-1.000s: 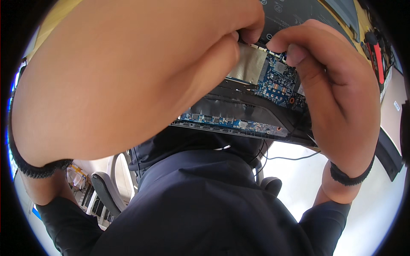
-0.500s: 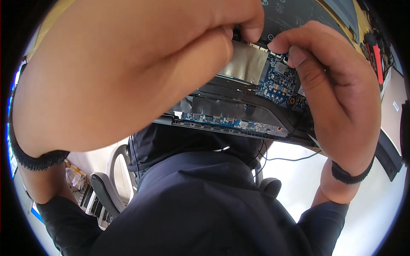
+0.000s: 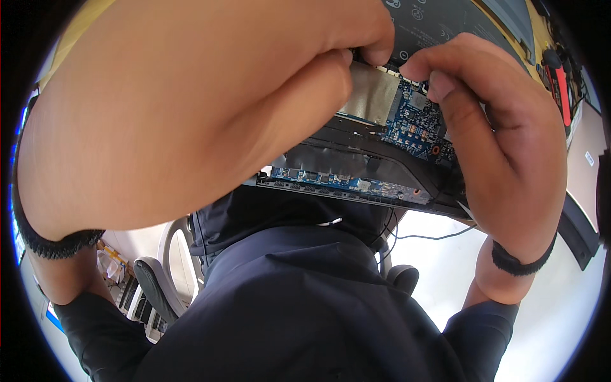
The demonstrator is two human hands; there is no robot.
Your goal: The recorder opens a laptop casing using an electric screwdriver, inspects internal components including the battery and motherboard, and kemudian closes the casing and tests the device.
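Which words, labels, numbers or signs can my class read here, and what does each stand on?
Black panel: small pale signs, some round; its fine print is too small to read.
White label on the pinkish panel: its marks are too small to read.
Blue board: any print is too small to read.
No wording is clear enough to quote.

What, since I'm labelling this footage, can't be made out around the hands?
Head view: left part of the opened device, hidden by the left hand and forearm.
Head view: dark panel, cut off at the top.
Head view: whether the right hand grips anything, hidden by its fingers.
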